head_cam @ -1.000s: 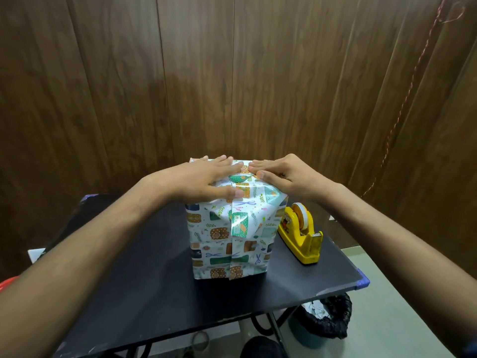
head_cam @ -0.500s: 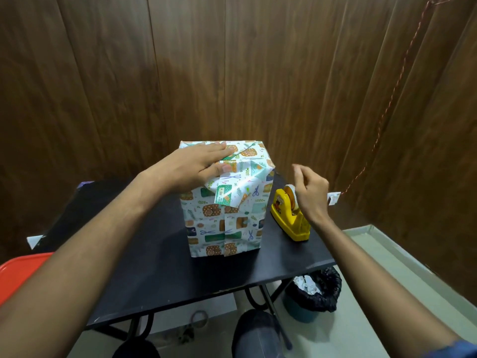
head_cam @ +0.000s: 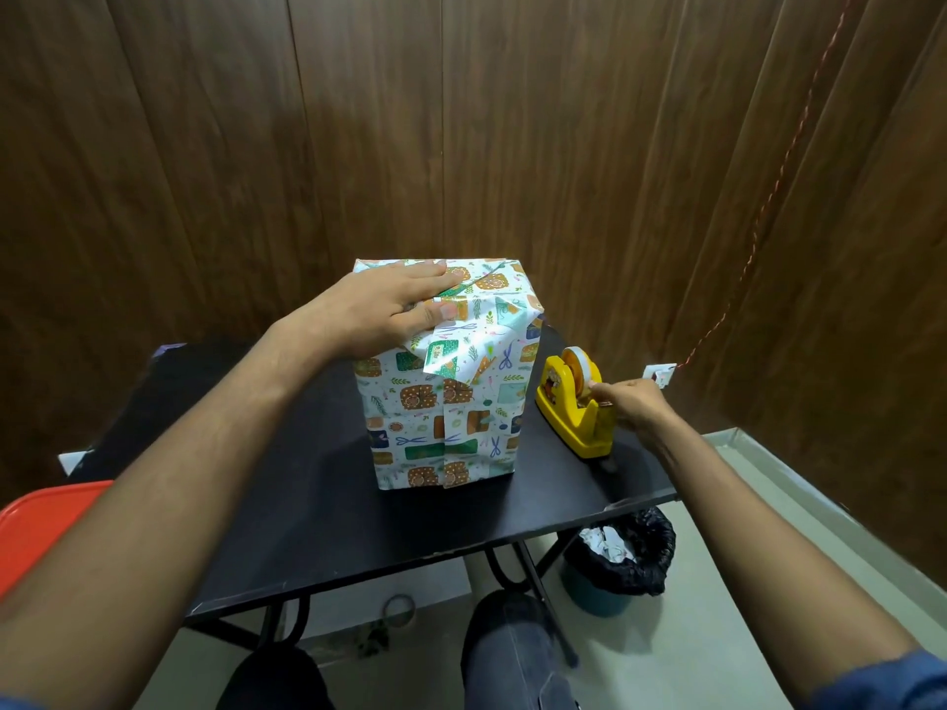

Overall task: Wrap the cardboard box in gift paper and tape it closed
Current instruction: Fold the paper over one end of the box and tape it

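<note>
The box wrapped in patterned gift paper (head_cam: 451, 402) stands upright on the black table (head_cam: 317, 504). My left hand (head_cam: 382, 312) lies flat on its top and presses the folded paper down. A loose triangular flap (head_cam: 476, 345) hangs over the front top edge beside my thumb. To the right of the box sits a yellow tape dispenser (head_cam: 576, 402) with a white roll. My right hand (head_cam: 633, 402) is at the dispenser's front end, fingertips pinching at the tape end by the cutter.
Brown wooden panels close in behind and to the right. A bin with a black liner (head_cam: 622, 561) stands under the table's right corner. An orange object (head_cam: 31, 535) shows at the far left. A red string (head_cam: 768, 197) runs down the right wall.
My right hand left the box top, moved right and came down onto the tape dispenser's front. The flap it had pressed sprang loose. My left hand kept pressing the top.
</note>
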